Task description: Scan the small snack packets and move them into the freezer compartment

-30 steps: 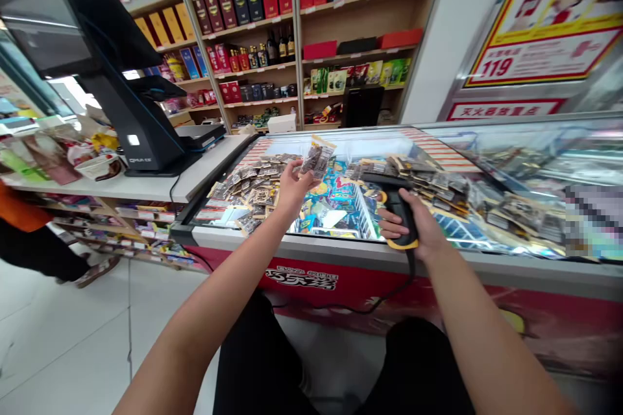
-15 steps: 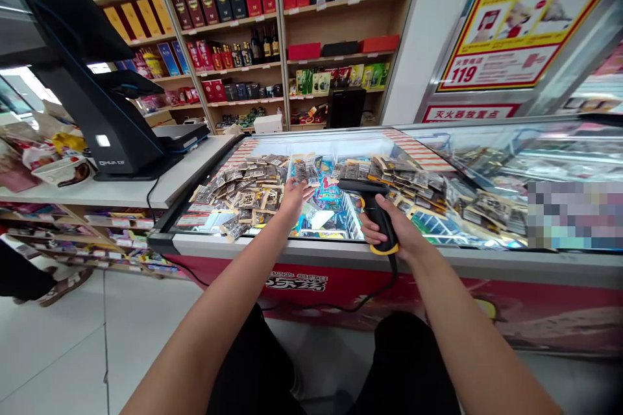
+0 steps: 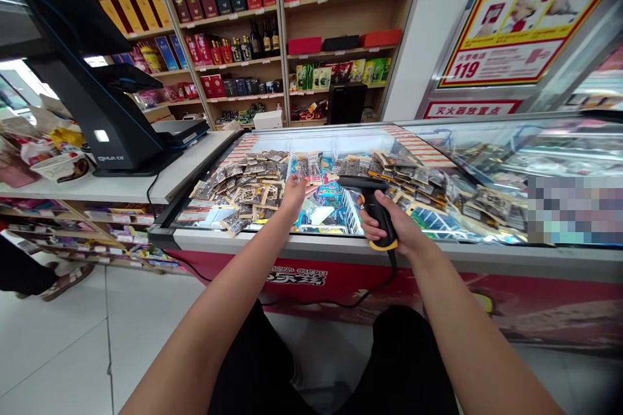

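My right hand [image 3: 396, 224] is wrapped round the handle of a black and yellow barcode scanner [image 3: 377, 207], whose head points left. A faint reddish light falls on the small snack packet [image 3: 308, 167] in front of it. That packet is pinched in my left hand [image 3: 295, 196], above the glass top of the chest freezer [image 3: 321, 133]. To the left lies a pile of similar brown snack packets [image 3: 248, 188] on the glass. More brown packets [image 3: 413, 178] lie to the right, behind the scanner.
A black point-of-sale terminal [image 3: 117, 123] stands on the white counter [image 3: 189, 168] at left. The scanner's cable [image 3: 350, 305] hangs before the freezer's red front. Shelves [image 3: 233, 19] of boxes and bottles rise behind. Another person's foot [image 3: 65, 282] shows at far left.
A reddish light now shows on the packet. My left fingers have closed in a little around it. The right hand keeps the scanner in nearly the same place.
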The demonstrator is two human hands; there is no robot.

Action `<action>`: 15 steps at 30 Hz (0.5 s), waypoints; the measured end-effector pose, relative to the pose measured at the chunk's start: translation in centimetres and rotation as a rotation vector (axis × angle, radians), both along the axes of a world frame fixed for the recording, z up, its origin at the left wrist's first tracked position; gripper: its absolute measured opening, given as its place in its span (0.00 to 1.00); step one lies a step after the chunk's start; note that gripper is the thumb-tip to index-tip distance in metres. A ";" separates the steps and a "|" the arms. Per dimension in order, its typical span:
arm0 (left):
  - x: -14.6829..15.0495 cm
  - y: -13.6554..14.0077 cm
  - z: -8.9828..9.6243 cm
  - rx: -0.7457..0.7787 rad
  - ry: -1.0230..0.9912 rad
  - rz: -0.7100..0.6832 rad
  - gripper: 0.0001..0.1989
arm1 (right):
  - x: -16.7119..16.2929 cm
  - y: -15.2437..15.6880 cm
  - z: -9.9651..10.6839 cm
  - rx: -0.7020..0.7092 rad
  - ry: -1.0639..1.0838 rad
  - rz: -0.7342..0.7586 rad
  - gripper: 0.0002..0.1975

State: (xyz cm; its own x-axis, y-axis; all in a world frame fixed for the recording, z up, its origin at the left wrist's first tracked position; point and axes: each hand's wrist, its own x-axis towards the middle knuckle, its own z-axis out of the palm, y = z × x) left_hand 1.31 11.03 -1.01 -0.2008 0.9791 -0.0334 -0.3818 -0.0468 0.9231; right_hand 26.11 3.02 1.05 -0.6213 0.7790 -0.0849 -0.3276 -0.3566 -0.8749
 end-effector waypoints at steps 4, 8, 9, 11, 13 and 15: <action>-0.2 0.1 -0.2 -0.008 -0.005 -0.009 0.14 | -0.2 -0.1 0.1 0.002 0.042 -0.038 0.25; -0.3 0.1 -0.3 -0.007 0.053 0.010 0.16 | -0.1 -0.1 0.2 0.010 0.093 -0.051 0.22; -0.2 0.1 -0.3 0.000 0.093 0.018 0.15 | 0.0 0.0 0.2 0.015 0.128 -0.069 0.22; -0.1 0.0 -0.3 0.020 0.207 0.018 0.12 | 0.5 0.1 0.2 0.012 0.228 -0.129 0.22; 0.3 -0.1 -0.1 0.036 0.347 0.017 0.09 | 1.1 0.2 0.1 -0.017 0.350 -0.200 0.21; 1.0 -0.2 0.2 0.020 0.419 0.050 0.09 | 1.6 0.4 0.0 -0.061 0.472 -0.263 0.19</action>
